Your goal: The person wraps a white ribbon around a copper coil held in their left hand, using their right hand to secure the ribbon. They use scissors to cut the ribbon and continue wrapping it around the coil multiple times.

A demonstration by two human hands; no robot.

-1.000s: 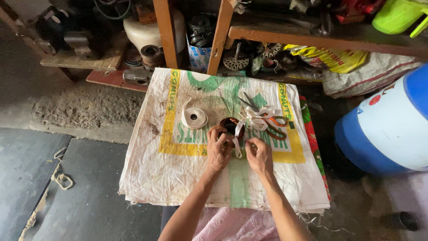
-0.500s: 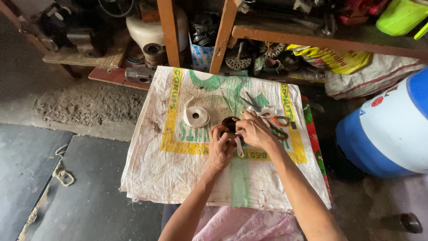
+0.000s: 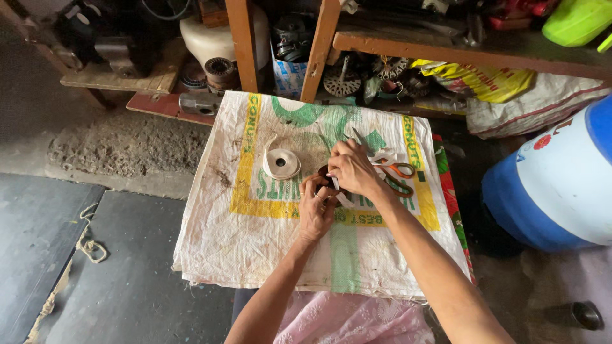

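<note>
My left hand grips a small dark coil that rests on a woven sack. A white tape strip hangs from the coil between my hands. Fingers curled, my right hand lies over the coil's far side and pinches the tape; most of the coil is hidden under both hands. A roll of white tape lies just left of my hands. Scissors with orange handles lie just right of them.
The sack covers a low stand. Wooden shelf legs and motor parts crowd the far side. A blue and white drum stands at the right. A rope lies on the grey floor at the left.
My right hand has moved up from the near side of the coil and over its far side. My left hand stays on the coil.
</note>
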